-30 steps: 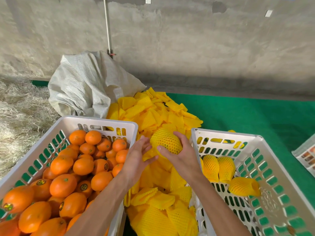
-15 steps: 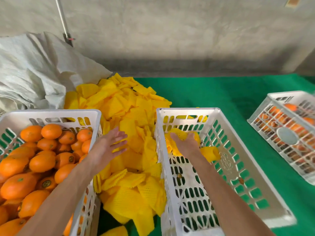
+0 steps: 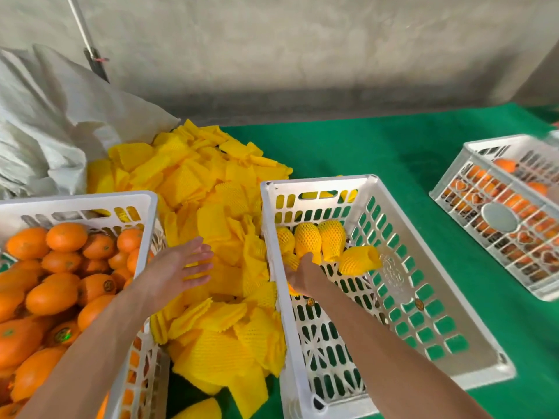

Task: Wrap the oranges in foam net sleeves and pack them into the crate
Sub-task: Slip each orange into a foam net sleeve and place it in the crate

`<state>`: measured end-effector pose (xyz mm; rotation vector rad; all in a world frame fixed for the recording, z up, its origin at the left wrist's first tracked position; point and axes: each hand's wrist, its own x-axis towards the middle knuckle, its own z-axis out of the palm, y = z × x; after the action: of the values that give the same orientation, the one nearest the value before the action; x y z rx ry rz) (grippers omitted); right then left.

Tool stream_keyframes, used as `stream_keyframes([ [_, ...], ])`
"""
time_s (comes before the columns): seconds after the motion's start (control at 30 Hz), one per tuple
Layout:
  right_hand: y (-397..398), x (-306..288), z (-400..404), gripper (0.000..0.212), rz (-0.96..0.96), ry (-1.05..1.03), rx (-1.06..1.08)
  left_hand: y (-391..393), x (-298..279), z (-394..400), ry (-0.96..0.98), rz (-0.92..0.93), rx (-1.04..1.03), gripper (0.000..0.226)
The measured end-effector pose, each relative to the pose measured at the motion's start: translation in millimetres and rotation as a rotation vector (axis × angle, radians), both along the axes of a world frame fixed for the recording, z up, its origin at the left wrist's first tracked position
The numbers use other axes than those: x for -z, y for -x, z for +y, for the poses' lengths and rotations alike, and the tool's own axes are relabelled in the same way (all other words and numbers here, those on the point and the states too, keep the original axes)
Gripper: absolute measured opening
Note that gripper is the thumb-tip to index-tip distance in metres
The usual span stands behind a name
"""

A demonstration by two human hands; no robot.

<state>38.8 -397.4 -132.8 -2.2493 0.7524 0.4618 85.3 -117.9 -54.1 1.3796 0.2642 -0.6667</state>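
While my right hand (image 3: 302, 272) reaches into the white crate (image 3: 472, 337) on the green cloth (image 3: 378, 152), four netted oranges (image 3: 308, 241) lie at its far end. Whether this hand grips the one under it, I cannot tell. Bare oranges (image 3: 60, 285) fill the left crate (image 3: 148, 207). Yellow sleeves (image 3: 211, 213) are heaped between the crates, and my left hand (image 3: 178, 269) hovers over them, flat and holding nothing.
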Motion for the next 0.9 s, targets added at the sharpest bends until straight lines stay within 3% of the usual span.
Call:
stream_keyframes([
  [0.1, -4, 0, 2, 0.083, -0.026, 0.019, 0.003, 1, 0, 1, -0.017, -0.001, 0.026, 0.044],
  [0.2, -8, -1, -7, 0.063, -0.069, -0.05, 0.109, 2, 0, 2, -0.047, -0.018, 0.062, 0.054],
  [0.3, -9, 1, -9, 0.071, -0.133, -0.13, 0.225, 2, 1, 3, -0.059, -0.032, 0.084, 0.055],
  [0.43, -5, 3, -6, 0.07, -0.156, -0.107, 0.202, 1, 2, 3, -0.068, -0.036, 0.103, 0.056],
  [0.63, -8, -22, -19, 0.061, -0.08, 0.35, -0.079, 4, 0, 2, -0.086, -0.03, 0.113, 0.052],
  [0.77, -14, -49, -55, 0.018, -0.037, 0.632, -0.092, 8, -7, -3, -0.107, -0.021, 0.102, 0.038],
  [0.9, 1, -51, -87, 0.041, 0.07, 0.882, -0.214, 10, -10, -3, -0.112, -0.023, 0.091, 0.038],
])
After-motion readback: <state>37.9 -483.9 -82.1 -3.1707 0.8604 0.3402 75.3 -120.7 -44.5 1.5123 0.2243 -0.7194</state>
